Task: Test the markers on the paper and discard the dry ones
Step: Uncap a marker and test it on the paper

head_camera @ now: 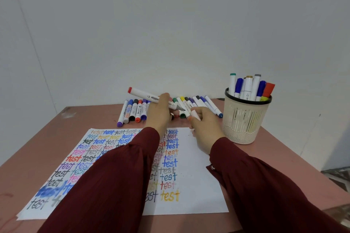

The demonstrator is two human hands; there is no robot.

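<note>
Left hand (pixel 159 112) grips the uncapped marker (pixel 144 94), right hand (pixel 205 126) pinches its cap (pixel 195 114), tip seemingly bared for testing on paper (pixel 198 176)

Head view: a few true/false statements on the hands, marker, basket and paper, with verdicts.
1. The left hand holds a white marker with its tip uncapped. True.
2. The right hand is empty. False: it pinches a white cap.
3. The basket lies on its side. False: it stands upright, holding markers.
4. The paper bears the word "test" many times. True.
5. The row of loose markers lies on the paper. False: it lies on the table beyond it.
</note>
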